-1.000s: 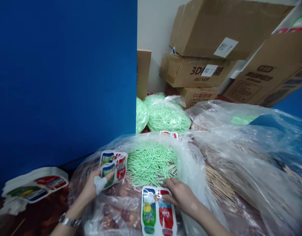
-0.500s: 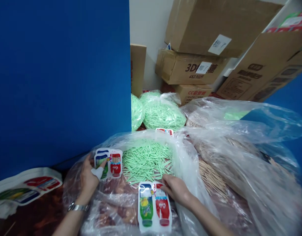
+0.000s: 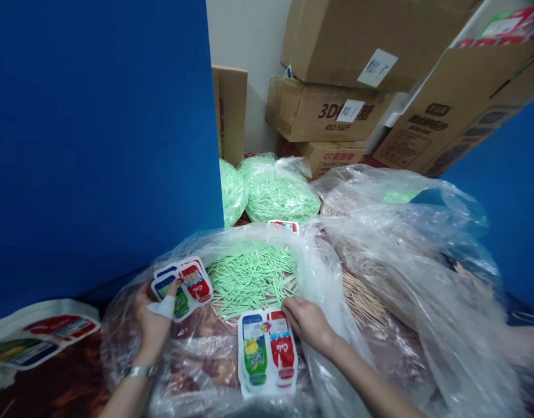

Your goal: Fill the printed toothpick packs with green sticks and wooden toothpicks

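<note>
Pale green sticks (image 3: 252, 278) lie in a loose heap at the centre of the frame, on clear plastic sheeting (image 3: 330, 284) whose raised folds ring the heap at the back and right. Just left of the heap, the left hand (image 3: 156, 325) grasps overlapping printed packs (image 3: 196, 283), thumb laid across the front, a white wrap (image 3: 161, 307) about the thumb; sticks show in the windows of the packs. At lower centre, a printed stack (image 3: 281, 351) with green and red bottle designs lies flat; the right hand (image 3: 309, 326), its fingers curled, meets the upper right corner of the stack beside the near edge of the heap. Whether those fingertips pinch a card, a stick or nothing cannot be told. Good handling here probably calls for a light fingertip hold at the margin of the top piece, so that one separates without dragging those beneath. The left thumb is best kept toward the border of the packs, firm enough to stop them sliding apart yet not bending them. Loose sticks should be kept from under the stack, and the plastic folds clear of the right wrist, where they could snag.
</note>
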Available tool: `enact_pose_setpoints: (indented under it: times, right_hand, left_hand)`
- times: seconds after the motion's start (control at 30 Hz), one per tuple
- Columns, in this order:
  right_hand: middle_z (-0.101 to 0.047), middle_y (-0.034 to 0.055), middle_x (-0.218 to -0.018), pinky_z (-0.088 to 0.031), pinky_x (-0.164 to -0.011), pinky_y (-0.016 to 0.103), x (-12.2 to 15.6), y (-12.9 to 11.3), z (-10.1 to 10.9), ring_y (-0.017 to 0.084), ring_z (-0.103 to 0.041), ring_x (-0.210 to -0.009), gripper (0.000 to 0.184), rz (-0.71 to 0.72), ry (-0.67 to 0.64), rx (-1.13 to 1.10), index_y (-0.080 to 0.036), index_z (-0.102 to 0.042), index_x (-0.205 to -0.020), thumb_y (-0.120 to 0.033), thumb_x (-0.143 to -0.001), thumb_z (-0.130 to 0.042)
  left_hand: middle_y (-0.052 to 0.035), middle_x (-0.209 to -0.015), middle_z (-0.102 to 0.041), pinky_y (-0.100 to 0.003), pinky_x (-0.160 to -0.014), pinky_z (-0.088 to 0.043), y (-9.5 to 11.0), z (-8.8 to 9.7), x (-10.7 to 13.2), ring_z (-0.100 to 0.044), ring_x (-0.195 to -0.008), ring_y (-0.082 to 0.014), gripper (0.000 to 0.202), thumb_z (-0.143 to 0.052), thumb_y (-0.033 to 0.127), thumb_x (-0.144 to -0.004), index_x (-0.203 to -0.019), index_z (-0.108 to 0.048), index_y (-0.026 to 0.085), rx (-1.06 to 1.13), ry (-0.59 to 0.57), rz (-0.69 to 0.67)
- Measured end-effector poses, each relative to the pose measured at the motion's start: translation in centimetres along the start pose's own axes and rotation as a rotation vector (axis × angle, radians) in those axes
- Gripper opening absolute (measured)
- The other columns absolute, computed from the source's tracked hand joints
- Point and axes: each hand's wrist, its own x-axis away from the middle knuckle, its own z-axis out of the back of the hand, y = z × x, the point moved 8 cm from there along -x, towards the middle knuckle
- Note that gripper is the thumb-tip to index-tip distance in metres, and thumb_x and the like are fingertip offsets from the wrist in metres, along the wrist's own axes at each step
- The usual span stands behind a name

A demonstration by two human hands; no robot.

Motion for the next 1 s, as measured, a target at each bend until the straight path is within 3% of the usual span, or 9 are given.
enact_pose_setpoints:
  times: [0.1,0.17,0.23,0.3,0.37,0.47,0.63,0.87,1.0]
  right_hand:
    - [-0.057,0.0012,-0.073,-0.038,-0.065,0.025,0.5,-0.1,2.4,0.015,-0.055,-0.068,0.023,-0.01,0.094,-0.216,-0.02,-0.05,-0.078,-0.026,-0.094,-0.034]
    - [-0.049,-0.003,-0.065,-0.036,-0.06,0.024,0.9,-0.4,4.0,0.013,-0.049,-0.06,0.021,-0.037,0.122,-0.381,-0.02,-0.046,-0.077,-0.028,-0.093,-0.035]
    - [-0.044,-0.0048,-0.063,-0.034,-0.058,0.023,1.2,-1.4,5.3,0.012,-0.045,-0.058,0.02,-0.043,0.131,-0.52,-0.021,-0.044,-0.077,-0.03,-0.094,-0.036]
    - [-0.043,-0.0047,-0.065,-0.034,-0.059,0.023,1.5,-2.8,6.1,0.011,-0.043,-0.06,0.022,-0.015,0.126,-0.653,-0.021,-0.043,-0.078,-0.034,-0.094,-0.037]
    - [-0.042,-0.0042,-0.068,-0.035,-0.059,0.023,1.5,-4.3,5.9,0.011,-0.041,-0.061,0.024,0.013,0.093,-0.817,-0.021,-0.044,-0.08,-0.038,-0.095,-0.038]
    - [-0.039,-0.0049,-0.068,-0.034,-0.057,0.021,1.3,-5.7,4.9,0.01,-0.038,-0.059,0.025,0.011,0.029,-1.089,-0.021,-0.045,-0.081,-0.042,-0.094,-0.042]
    - [-0.041,-0.0055,-0.066,-0.034,-0.055,0.02,1.4,-4.9,5.3,0.009,-0.038,-0.058,0.028,-0.015,0.078,-1.216,-0.02,-0.048,-0.082,-0.047,-0.089,-0.05]
    - [-0.056,-0.0014,-0.063,-0.038,-0.06,0.023,3.3,-5.0,9.0,0.012,-0.051,-0.061,0.027,0.103,0.341,-0.596,-0.018,-0.058,-0.067,-0.039,-0.084,-0.058]
    - [-0.069,0.0035,-0.08,-0.045,-0.07,0.025,4.5,-5.6,9.5,0.015,-0.061,-0.074,0.022,0.221,0.278,-0.498,-0.02,-0.064,-0.086,-0.031,-0.092,-0.046]
  left_hand:
    - [-0.0214,-0.144,-0.038,-0.051,-0.112,-0.026,3.5,0.8,1.9,-0.032,-0.135,-0.0369,0.076,-0.067,0.044,-0.071,-0.134,-0.041,0.011,-0.197,-0.019,-0.274]
    - [-0.0183,-0.134,-0.05,-0.049,-0.109,-0.032,4.2,-0.8,4.4,-0.044,-0.128,-0.0345,0.056,-0.061,0.043,-0.078,-0.124,-0.052,0.013,-0.148,-0.247,-0.347]
    - [-0.0178,-0.127,-0.058,-0.049,-0.103,-0.041,3.0,-4.2,8.2,-0.054,-0.12,-0.0337,0.049,-0.061,0.042,-0.079,-0.12,-0.055,0.014,0.001,-0.659,-0.194]
    - [-0.0182,-0.143,-0.045,-0.049,-0.108,-0.035,2.6,-7.1,12.6,-0.043,-0.131,-0.0339,0.07,-0.07,0.038,-0.073,-0.134,-0.045,0.017,0.163,-0.969,-0.072]
    - [-0.0178,-0.149,-0.038,-0.047,-0.111,-0.031,3.2,-9.3,16.0,-0.035,-0.136,-0.0341,0.092,-0.08,0.036,-0.061,-0.141,-0.037,0.019,0.362,-1.155,0.043]
    - [-0.0185,-0.135,-0.055,-0.048,-0.1,-0.043,4.9,-11.6,19.1,-0.055,-0.12,-0.0345,0.09,-0.081,0.041,-0.06,-0.138,-0.041,0.019,0.608,-1.366,0.269]
    - [-0.0097,-0.082,-0.075,-0.042,-0.079,-0.054,7.0,-12.4,19.2,-0.07,-0.077,-0.0283,0.047,-0.076,0.047,-0.067,-0.097,-0.069,0.012,0.438,-1.461,0.329]
    - [-0.0018,-0.067,-0.07,-0.029,-0.062,-0.052,8.5,-13.2,19.3,-0.063,-0.063,-0.0218,0.03,-0.068,0.047,-0.072,-0.074,-0.068,0.017,0.196,-1.406,0.0]
    - [0.0011,-0.055,-0.064,-0.026,-0.053,-0.049,8.7,-13.7,19.7,-0.058,-0.054,-0.0183,0.027,-0.073,0.042,-0.065,-0.058,-0.062,0.018,0.112,-1.345,-0.068]
